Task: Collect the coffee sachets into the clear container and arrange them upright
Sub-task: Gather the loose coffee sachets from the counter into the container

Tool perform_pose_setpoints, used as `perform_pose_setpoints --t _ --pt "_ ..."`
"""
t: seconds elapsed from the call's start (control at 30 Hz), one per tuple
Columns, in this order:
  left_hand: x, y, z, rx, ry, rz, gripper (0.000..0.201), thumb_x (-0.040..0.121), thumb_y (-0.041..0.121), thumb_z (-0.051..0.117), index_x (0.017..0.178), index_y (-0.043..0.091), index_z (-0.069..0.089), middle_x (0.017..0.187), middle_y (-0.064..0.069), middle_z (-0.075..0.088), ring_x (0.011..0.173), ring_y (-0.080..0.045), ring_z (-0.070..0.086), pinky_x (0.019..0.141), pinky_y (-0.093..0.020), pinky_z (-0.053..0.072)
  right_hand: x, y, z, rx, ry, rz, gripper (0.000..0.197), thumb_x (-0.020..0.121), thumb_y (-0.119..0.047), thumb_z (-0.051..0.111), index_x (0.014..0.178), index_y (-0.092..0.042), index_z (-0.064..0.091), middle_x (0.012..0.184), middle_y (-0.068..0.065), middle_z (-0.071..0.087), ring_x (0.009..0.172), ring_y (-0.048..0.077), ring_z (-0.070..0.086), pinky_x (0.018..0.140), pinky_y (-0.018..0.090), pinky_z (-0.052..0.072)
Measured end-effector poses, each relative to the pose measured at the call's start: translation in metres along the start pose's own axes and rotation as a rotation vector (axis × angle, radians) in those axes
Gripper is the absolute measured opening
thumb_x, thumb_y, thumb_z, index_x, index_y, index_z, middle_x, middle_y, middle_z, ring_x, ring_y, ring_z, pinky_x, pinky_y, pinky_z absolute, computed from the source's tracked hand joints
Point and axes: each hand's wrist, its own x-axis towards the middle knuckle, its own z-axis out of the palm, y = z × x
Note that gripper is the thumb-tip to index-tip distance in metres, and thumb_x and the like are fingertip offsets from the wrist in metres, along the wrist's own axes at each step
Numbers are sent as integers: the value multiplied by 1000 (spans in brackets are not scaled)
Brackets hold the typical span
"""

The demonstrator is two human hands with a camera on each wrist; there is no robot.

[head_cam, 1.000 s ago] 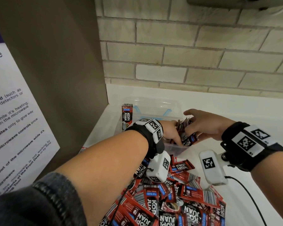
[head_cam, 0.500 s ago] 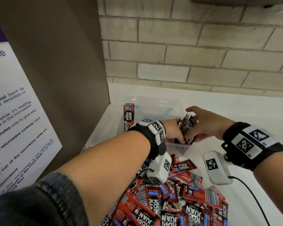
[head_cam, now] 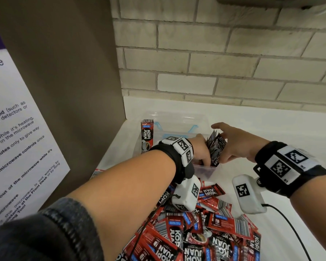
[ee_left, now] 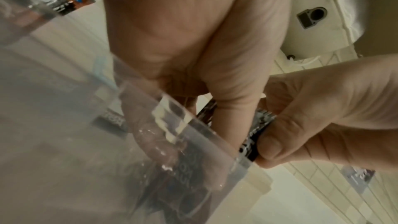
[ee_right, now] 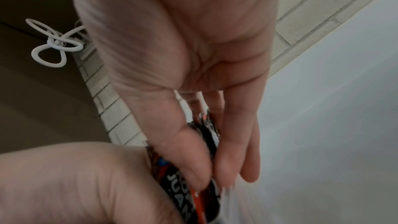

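Observation:
The clear container [head_cam: 177,120] stands on the white counter by the brick wall. One red Kopi Juan sachet [head_cam: 146,136] stands upright at its far left corner. My right hand [head_cam: 231,146] pinches a bundle of coffee sachets [head_cam: 215,146] over the container's near right corner, thumb [ee_left: 271,147] in front and fingers [ee_right: 228,159] behind. My left hand [head_cam: 202,153] reaches down inside the container wall [ee_left: 86,142], its thumb [ee_left: 228,108] and fingers round the same bundle [ee_right: 178,186]. The fingertips are blurred behind the plastic.
A loose pile of red sachets [head_cam: 196,232] covers the counter just in front of the container. A brown cabinet side [head_cam: 73,91] with a paper notice [head_cam: 13,147] closes off the left. White counter [head_cam: 271,132] lies to the right. A black cable [head_cam: 290,228] trails from my right wrist.
The bundle has turned from slanted to nearly upright between both hands at the container's near right corner. My hands have hardly shifted.

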Motion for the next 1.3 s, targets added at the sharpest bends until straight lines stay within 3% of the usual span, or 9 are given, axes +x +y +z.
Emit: perform_pose_setpoints --t 0.07,0.17,0.3,0.5,0.67,0.8,0.93,1.13,1.3 --pt "0 0 1 -64 -33 -23 89 69 -2 81 143 3 31 119 -15 60 109 -31 61 95 -45 53 1 1 0 -1 0 -7 100 62 22 65 143 -22 30 111 22 55 96 43 64 83 55 55" --pt "2 -3 0 23 -41 32 47 84 1 68 128 -8 53 95 -11 60 96 -24 60 94 -38 52 1 2 0 12 2 -8 98 63 23 65 143 -22 30 113 22 54 96 45 64 82 54 55" --pt "4 -3 2 174 -1 46 37 78 0 73 114 -6 66 106 -14 67 96 -25 63 87 -34 53 1 4 0 14 -1 -5 99 64 22 65 144 -22 29 116 23 53 95 46 64 83 54 55" --pt "1 1 -5 190 131 139 71 72 2 80 134 5 46 124 -12 61 112 -29 58 93 -36 49 0 4 1 98 -4 -7 100 65 26 63 145 -22 28 113 14 52 93 36 63 78 45 58" --pt "1 -3 -2 41 40 126 95 69 -2 80 144 10 24 128 -12 56 116 -30 54 98 -38 48 -2 4 1 149 -22 -14 106 65 25 65 148 -23 21 100 2 51 88 29 64 74 39 59" --pt "-1 -1 3 -69 18 82 83 52 4 86 126 0 50 114 -15 65 106 -31 61 93 -44 54 -1 4 2 159 -23 -1 97 64 25 68 144 -15 29 95 -4 51 82 22 62 71 36 59" --pt "12 -1 9 -32 20 104 83 36 17 84 115 4 61 107 -12 69 101 -29 64 91 -45 55 1 5 4 141 -6 -8 77 60 24 72 122 -11 45 123 5 49 94 31 62 74 44 59" --pt "0 5 5 67 109 156 85 66 9 85 136 7 38 126 -12 57 115 -28 55 99 -40 48 4 10 0 187 62 -51 69 61 22 73 115 -13 47 123 5 50 90 28 63 68 39 60" --pt "0 4 7 125 35 91 79 69 11 83 134 5 40 126 -13 57 113 -28 57 95 -39 51 4 11 1 164 23 2 81 62 18 76 128 -17 43 123 8 49 94 31 62 70 40 60"
